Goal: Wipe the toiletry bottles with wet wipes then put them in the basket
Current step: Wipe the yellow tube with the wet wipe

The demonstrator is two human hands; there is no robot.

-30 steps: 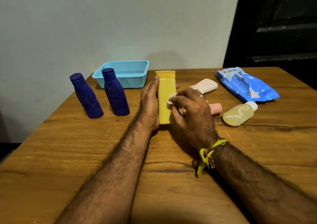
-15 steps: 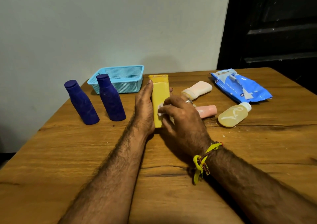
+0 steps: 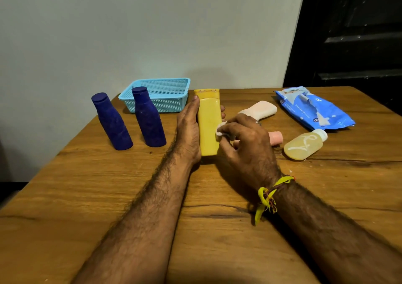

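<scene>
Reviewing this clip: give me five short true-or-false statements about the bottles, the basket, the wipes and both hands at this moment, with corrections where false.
1. The right hand presses a wipe against the yellow bottle. True.
2. The basket already holds a bottle. False: nothing shows inside it.
3. Both blue bottles stand upright on the table. True.
4. The left hand holds the wipes pack. False: it steadies the yellow bottle; the pack lies on the table at the far right.
5. The clear bottle stands upright. False: it lies on its side.
</scene>
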